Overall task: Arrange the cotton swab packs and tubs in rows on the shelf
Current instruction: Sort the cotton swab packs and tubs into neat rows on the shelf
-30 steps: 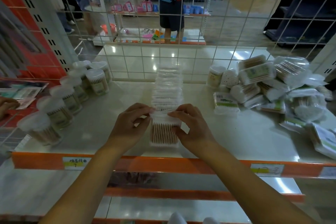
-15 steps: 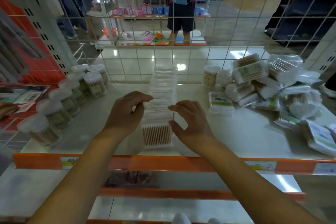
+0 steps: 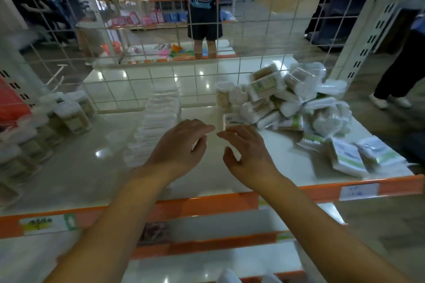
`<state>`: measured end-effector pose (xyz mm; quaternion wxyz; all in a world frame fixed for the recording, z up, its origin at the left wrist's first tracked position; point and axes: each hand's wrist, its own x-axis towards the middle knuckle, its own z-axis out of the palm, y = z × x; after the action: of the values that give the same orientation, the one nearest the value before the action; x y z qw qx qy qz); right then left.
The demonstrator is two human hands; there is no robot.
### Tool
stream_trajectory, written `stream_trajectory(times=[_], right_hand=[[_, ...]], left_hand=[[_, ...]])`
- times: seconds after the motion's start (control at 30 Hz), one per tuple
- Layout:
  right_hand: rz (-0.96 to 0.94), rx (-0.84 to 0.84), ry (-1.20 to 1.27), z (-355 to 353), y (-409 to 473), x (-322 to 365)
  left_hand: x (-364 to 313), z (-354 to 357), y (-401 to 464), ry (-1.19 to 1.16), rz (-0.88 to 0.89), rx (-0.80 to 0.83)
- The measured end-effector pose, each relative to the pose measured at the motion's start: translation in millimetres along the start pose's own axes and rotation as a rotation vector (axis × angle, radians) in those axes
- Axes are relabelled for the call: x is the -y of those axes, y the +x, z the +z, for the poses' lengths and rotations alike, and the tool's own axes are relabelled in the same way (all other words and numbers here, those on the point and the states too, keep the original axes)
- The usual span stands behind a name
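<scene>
A row of clear flat cotton swab packs (image 3: 158, 122) runs lengthwise from 6 toward 12 o'clock on the glossy white shelf (image 3: 76, 167). Both the left hand (image 3: 181, 147) and right hand (image 3: 247, 151) hover loosely spread, holding nothing. Round lidded plastic tubs (image 3: 71, 115) line up at 9 o'clock; a jumbled heap of crinkly packs (image 3: 289, 101) lies at 2 o'clock against the white wire grid (image 3: 142, 71).
</scene>
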<state>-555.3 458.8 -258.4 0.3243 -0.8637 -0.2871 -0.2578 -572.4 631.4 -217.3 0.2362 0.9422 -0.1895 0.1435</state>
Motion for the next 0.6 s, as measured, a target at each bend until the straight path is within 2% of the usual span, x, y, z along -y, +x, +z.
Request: stream_trajectory(times=[0.37,0.5,0.6], right_hand=[[0.187,-0.002,-0.079,-72,-46,-65],[0.217,-0.054,-0.147,-101,-63,-88],[0.252,-0.098,-0.22,-120,-77,-107]], left_hand=[[-75,76,38,-0.036,0.074,0.205],[-106,101,54,-0.072,0.111,0.252],[-126,119,66,-0.139,0.069,0.264]])
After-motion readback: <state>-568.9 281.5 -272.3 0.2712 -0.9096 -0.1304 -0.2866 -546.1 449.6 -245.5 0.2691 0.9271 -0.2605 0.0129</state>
